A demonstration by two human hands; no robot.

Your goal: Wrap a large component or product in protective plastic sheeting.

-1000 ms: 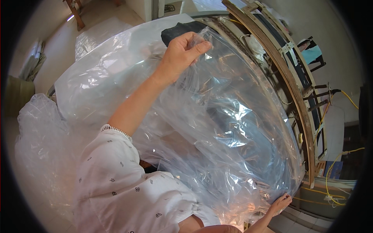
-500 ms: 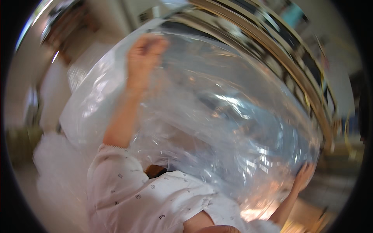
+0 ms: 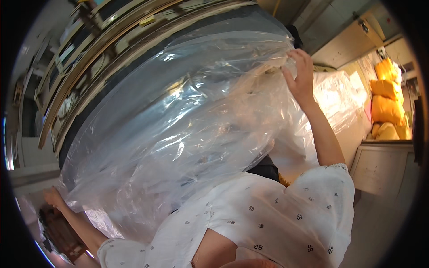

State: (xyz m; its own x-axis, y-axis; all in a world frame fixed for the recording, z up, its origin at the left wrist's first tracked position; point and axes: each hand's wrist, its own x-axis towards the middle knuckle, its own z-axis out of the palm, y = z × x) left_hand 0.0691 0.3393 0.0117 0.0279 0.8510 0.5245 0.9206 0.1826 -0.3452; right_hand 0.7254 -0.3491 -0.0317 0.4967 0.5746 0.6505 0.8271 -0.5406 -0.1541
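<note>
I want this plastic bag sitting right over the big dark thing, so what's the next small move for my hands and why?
Probably draw the clear plastic bag a little further along. The right hand grips its top edge and the left hand its lower corner, yet the film is slack and wrinkled over the dark object.

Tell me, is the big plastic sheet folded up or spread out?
Spread out: the clear plastic sheet stretches between the left hand and right hand.

White patterned short-sleeved top, bare forearms

The top [image 3: 277,219] is white, scattered with small dark printed marks; its short sleeves end in narrow scalloped trim, and both hands, left [image 3: 53,198] and right [image 3: 301,78], wear nothing.
</note>
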